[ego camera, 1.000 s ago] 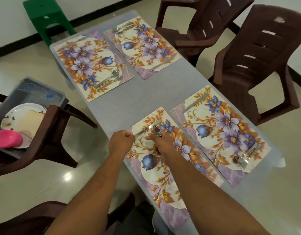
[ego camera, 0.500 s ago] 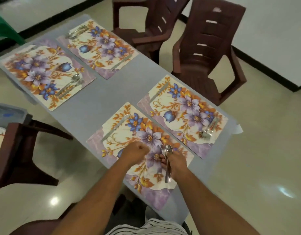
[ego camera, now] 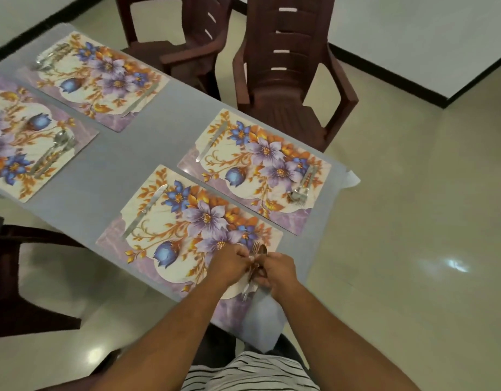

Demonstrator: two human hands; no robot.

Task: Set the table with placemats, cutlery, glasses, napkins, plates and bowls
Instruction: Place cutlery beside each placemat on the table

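Holding a fork (ego camera: 255,247) and a spoon (ego camera: 262,251) together, both hands meet over the near right end of the nearest placemat (ego camera: 170,221). The right hand (ego camera: 277,270) has its fingers curled round the handles. The left hand (ego camera: 229,263) pinches them from the other side, just next to the right hand. The tips of the fork and spoon point away from the person, and the handle ends stick out below the hands, over the mat's near edge.

On the far left end of that same mat lies a knife (ego camera: 145,211), flat and well apart from the hands. Just past that mat is a second placemat (ego camera: 243,167), with its own knife (ego camera: 211,141) and a fork and spoon pair (ego camera: 300,190). Two more flower mats (ego camera: 102,80) lie further left of the nearest mat, each with cutlery. All sit on a grey table (ego camera: 116,165). A brown chair (ego camera: 286,80) stands beyond the second mat.
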